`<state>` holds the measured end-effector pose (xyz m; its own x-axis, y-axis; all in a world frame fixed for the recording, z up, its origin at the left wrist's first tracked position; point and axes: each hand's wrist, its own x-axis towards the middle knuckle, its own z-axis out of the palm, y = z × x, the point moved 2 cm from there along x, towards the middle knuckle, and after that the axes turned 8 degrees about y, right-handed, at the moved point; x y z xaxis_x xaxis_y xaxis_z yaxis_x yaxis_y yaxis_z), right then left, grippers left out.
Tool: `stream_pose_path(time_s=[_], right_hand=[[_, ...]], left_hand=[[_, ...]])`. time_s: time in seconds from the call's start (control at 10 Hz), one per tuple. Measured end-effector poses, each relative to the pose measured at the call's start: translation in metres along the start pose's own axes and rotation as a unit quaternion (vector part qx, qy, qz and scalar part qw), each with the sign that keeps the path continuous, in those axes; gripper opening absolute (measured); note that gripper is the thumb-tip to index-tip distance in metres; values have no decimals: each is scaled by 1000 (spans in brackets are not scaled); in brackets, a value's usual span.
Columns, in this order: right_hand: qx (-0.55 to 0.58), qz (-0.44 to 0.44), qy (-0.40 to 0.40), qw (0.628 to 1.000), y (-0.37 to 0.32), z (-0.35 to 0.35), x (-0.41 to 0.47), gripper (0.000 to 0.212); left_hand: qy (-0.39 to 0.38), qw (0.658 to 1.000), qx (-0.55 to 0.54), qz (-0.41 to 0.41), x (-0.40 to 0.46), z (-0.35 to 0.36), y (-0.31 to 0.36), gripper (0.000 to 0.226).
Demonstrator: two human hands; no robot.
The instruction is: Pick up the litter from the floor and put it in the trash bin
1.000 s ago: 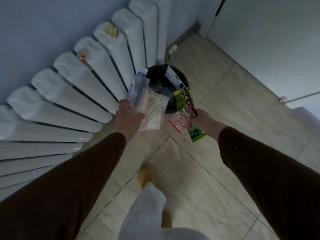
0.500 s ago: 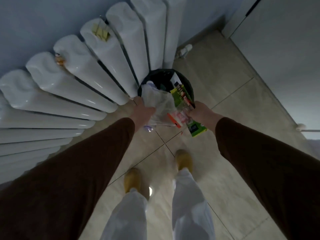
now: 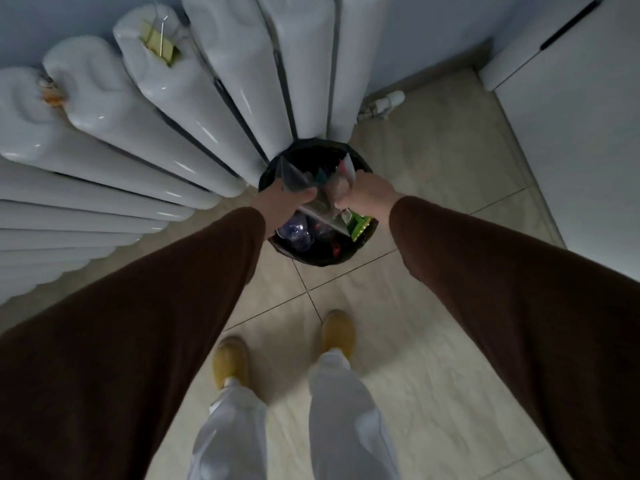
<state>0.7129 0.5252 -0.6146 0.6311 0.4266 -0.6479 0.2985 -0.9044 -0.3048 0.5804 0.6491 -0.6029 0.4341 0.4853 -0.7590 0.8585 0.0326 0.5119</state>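
Note:
A round trash bin (image 3: 313, 258) lined with a black bag stands on the tiled floor against the radiator. Both my hands are over its mouth. My left hand (image 3: 284, 202) grips clear plastic bags (image 3: 294, 180) that stick up over the bin's far side. My right hand (image 3: 369, 194) holds crumpled wrappers (image 3: 341, 187); a green wrapper (image 3: 360, 227) hangs below it at the bin's right rim. Inside the bin lie a clear plastic bottle (image 3: 297, 232) and other dark litter.
A white column radiator (image 3: 194, 98) fills the upper left, with a yellow clip (image 3: 159, 46) on one column. A white pipe fitting (image 3: 384, 103) sits at the wall base. A white cabinet (image 3: 581, 140) stands on the right. My yellow shoes (image 3: 337, 332) stand just before the bin.
I have stepped closer and both hands have moved forward from in front of the bin to over its mouth, carrying the bags and wrappers. The litter now hangs lower, partly inside the bin.

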Motion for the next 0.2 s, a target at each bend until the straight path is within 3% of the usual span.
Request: stream_pose_path(time_s=[0.2], right_hand=[[-7,-20,17,1000,10,10,-12,60]], left_hand=[[46,999,-23,4,-3,1,-28,63]])
